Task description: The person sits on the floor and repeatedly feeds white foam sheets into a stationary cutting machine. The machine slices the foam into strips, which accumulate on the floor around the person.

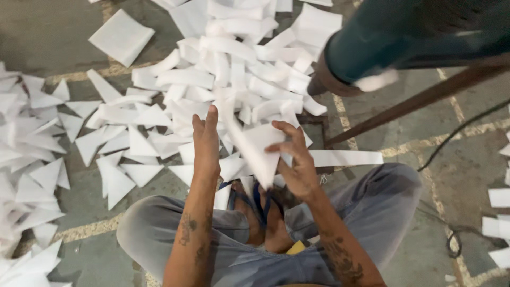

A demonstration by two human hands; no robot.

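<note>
White material: thin, flexible sheet offcuts, foam-like or paper-like; which of the two cannot be told.
Held piece: white pointed sheet piece (255,151), roughly triangular, tapering upward, blurred in the head view. It sits between the two hands, above the person's lap and in front of the pile.
Right hand: right hand (296,159) is partly closed, thumb and curled fingers pinching the right edge of the held piece.
Left hand: left hand (206,143) is open, fingers straight and close together, pointing away from the body. Its palm faces the held piece; whether it touches the sheet cannot be told.
Pile: heap of white curled strips and cut scraps (234,69) lies on the floor just beyond both hands.
Triangles: flat white triangular offcuts (114,178) lie spread to the left of the left forearm, well apart from the held piece.
Long strip: white straight strip (345,158) lies on the floor to the right of the right hand.
Square pad: white square sheet (121,36) lies apart at the upper left.
Floor: grey concrete floor with pale joint lines (42,37).
Legs: grey trousers (366,207), knees spread, feet in blue-strapped sandals (255,204) under the hands.
Other items: brown rod (425,98) slanting across the upper right; black cable (457,130) beside it; teal-clad limb (372,48) at the top right.
</note>
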